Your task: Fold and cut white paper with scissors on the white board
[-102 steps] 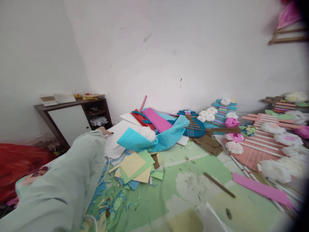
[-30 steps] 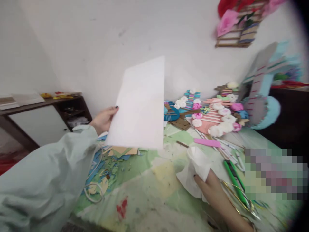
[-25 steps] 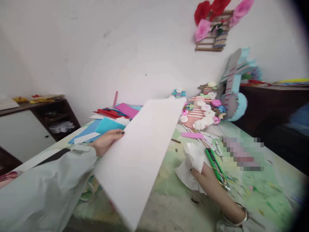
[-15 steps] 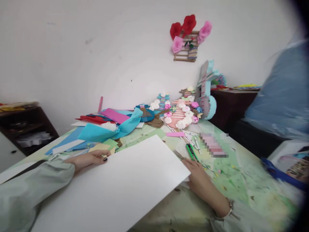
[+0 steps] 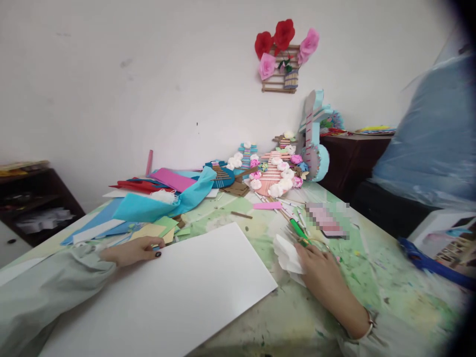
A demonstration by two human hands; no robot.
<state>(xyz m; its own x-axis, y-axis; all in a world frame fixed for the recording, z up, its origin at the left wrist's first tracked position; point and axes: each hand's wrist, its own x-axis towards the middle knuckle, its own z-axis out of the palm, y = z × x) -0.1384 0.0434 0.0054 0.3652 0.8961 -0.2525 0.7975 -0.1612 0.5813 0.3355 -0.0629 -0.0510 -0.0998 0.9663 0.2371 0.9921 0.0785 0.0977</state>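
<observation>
Pinching the near-left stretch of a white board by its far edge, the left hand has its thumb on top and its fingers curled at the rim, narrow rather than spread. The board lies between the two hands, flat or nearly so over the near part of the table, one corner pointing towards the right hand without touching it.

The right hand is set apart from the board, fingers together and stretched forward, against a crumpled piece of white paper. Its thumb is hidden, so I cannot tell whether it grips that paper or only rests on it. Just beyond the fingertips is a green cutter, partly blurred.

Past the left hand are loose yellow and green paper pieces, with a turquoise sheet folded behind them. A brown stick lies beyond the board's far corner, and a pink strip a little farther back. Against the wall stand craft pieces shaped like string instruments, among them a pink one trimmed with paper flowers.
</observation>
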